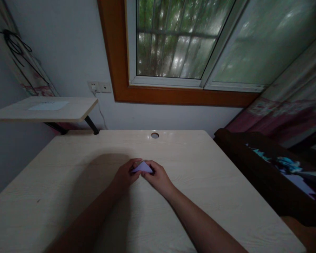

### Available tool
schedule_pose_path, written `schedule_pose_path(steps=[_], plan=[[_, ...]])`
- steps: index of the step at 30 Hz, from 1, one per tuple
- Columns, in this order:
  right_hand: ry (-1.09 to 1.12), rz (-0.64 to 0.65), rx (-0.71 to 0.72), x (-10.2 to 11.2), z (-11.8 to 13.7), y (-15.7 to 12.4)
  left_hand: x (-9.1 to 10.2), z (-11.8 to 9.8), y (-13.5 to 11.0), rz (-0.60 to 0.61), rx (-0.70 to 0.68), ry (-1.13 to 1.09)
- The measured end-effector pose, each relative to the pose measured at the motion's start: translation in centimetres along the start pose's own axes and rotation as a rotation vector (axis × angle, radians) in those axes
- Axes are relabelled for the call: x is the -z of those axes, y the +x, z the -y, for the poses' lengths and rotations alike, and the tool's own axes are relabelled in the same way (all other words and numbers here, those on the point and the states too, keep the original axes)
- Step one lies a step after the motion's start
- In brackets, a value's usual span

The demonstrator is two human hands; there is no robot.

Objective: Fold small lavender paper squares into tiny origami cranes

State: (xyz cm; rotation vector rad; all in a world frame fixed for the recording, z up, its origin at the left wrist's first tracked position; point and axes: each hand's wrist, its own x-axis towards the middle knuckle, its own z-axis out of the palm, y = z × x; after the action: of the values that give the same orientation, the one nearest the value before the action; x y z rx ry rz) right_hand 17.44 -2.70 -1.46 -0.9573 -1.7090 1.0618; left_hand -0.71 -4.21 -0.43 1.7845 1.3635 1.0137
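Observation:
A small folded piece of pale purple paper (142,167) lies on the light wooden desk (200,182), in its middle. My left hand (125,174) pinches the paper's left side, fingers curled over it. My right hand (157,176) grips the right side, fingers bent around the edge. Both hands meet at the paper, and both forearms reach in from the bottom of the view.
A round cable hole (155,135) sits at the desk's far edge. A raised side shelf (42,109) with a white sheet stands at the left. Behind are a wall socket (99,86) and a window (173,42). A dark wooden bed frame (265,175) borders the right.

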Motion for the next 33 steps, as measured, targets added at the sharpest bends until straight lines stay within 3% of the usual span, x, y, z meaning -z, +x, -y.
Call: schedule_pose_path(steps=[33], plan=[[0.044, -0.01, -0.019, -0.1, -0.07, -0.02, 0.13, -0.19, 0.16, -0.016, 0.003, -0.011]])
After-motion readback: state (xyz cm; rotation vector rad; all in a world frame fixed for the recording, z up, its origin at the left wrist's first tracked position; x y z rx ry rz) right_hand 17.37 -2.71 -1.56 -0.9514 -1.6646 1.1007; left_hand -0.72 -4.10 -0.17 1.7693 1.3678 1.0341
